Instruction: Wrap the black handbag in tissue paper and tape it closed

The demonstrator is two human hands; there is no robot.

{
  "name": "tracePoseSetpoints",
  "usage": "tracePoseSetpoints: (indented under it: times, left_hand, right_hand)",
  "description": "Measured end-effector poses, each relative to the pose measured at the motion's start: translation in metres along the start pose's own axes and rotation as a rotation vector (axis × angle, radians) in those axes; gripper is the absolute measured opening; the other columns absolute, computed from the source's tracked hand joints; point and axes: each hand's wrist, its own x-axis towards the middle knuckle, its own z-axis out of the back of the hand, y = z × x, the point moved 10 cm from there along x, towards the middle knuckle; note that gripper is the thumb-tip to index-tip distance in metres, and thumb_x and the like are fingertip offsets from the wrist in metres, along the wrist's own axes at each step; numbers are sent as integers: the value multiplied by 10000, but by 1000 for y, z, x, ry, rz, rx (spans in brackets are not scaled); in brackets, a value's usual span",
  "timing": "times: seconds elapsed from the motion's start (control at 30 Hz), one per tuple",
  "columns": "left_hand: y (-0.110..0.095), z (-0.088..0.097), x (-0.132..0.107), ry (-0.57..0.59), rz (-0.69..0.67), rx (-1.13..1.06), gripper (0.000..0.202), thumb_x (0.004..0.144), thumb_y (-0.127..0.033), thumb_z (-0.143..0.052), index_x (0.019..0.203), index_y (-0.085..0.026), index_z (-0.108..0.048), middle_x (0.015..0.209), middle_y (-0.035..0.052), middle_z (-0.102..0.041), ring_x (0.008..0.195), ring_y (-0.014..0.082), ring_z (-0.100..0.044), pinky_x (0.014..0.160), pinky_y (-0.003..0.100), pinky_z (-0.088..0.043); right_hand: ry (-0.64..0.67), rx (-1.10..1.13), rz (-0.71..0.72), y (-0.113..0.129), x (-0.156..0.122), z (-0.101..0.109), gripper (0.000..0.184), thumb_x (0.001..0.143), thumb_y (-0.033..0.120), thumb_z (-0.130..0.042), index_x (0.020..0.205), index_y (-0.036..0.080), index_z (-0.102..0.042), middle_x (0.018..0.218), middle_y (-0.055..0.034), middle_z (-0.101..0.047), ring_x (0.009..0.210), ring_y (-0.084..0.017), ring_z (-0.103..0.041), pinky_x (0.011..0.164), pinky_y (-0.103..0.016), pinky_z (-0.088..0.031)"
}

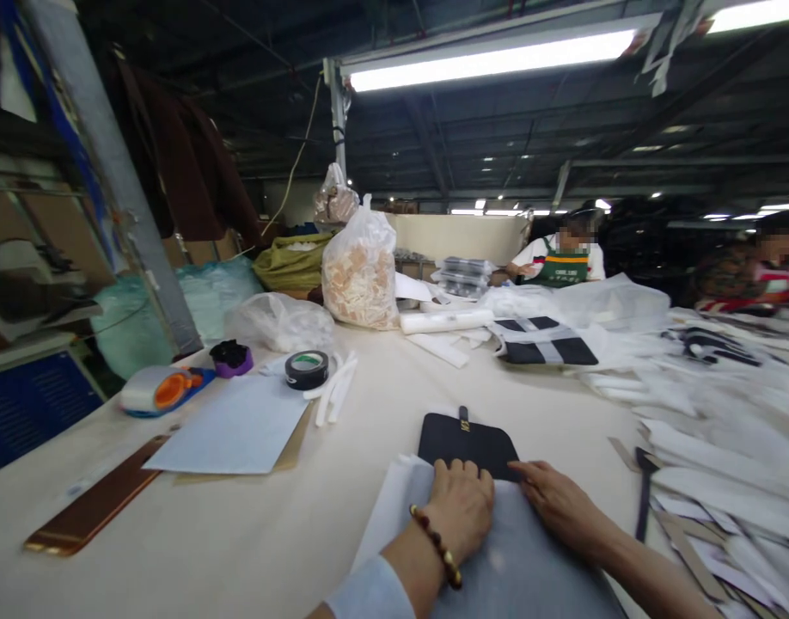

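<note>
A black bag piece (467,440) with a rounded flap lies in front of me, with a short strap and a gold-coloured metal fitting (465,424) at its top. A thin translucent white wrapping (516,559) covers the rest of it. My left hand (460,507) rests at the wrapping's upper edge, its fingers curled down onto it; their tips are hidden. At the flap's right corner, my right hand (555,503) pinches the edge of the wrapping. A beaded bracelet (438,546) circles my left wrist.
Left on the table (194,542) lie a pale blue sheet (233,430), a brown metallic bar (98,499), black tape (307,370) and a tape dispenser (155,389). A filled plastic bag (361,271) stands behind. Scraps (723,516) and a black-and-grey piece (542,341) lie right. Two people sit beyond.
</note>
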Motion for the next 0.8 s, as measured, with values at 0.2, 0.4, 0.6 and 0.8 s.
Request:
tracePoseSetpoints:
  times: [0.2, 0.4, 0.6, 0.8]
  left_hand:
    - [1, -7, 1, -19, -18, 14, 479, 805, -52, -269, 1269, -79, -386, 1162, 186, -500, 1067, 314, -449, 917, 521, -335]
    - [1, -9, 0, -40, -13, 45, 501, 796, -22, -258, 1274, -88, -392, 1169, 168, -507, 1069, 299, -451, 922, 510, -347]
    - [0, -5, -3, -47, -3, 75, 487, 809, -23, -263, 1276, -80, -388, 1179, 172, -505, 1076, 298, -453, 921, 504, -360]
    - [-1, -2, -2, -25, -1, 90, 446, 835, -66, -281, 1264, -88, -399, 1132, 156, -529, 1021, 295, -483, 891, 487, -385]
  right_hand:
    - [-17, 273, -195, -46, -9, 15, 417, 757, 132, -317, 1030, 28, -614, 1094, -176, -610, 1064, -233, -538, 963, -353, -354]
    - [88, 738, -250, -42, -22, -5, 382, 634, 274, -483, 932, 99, -644, 866, -90, -679, 826, -208, -612, 737, -280, -466]
    - [134, 966, -275, -49, -17, -22, 271, 523, 265, -603, 759, 136, -640, 667, -40, -651, 694, -190, -598, 666, -282, -458]
    - [153, 1021, -264, -57, -15, -29, 239, 523, 314, -660, 684, 151, -591, 617, -7, -620, 589, -145, -547, 589, -262, -417]
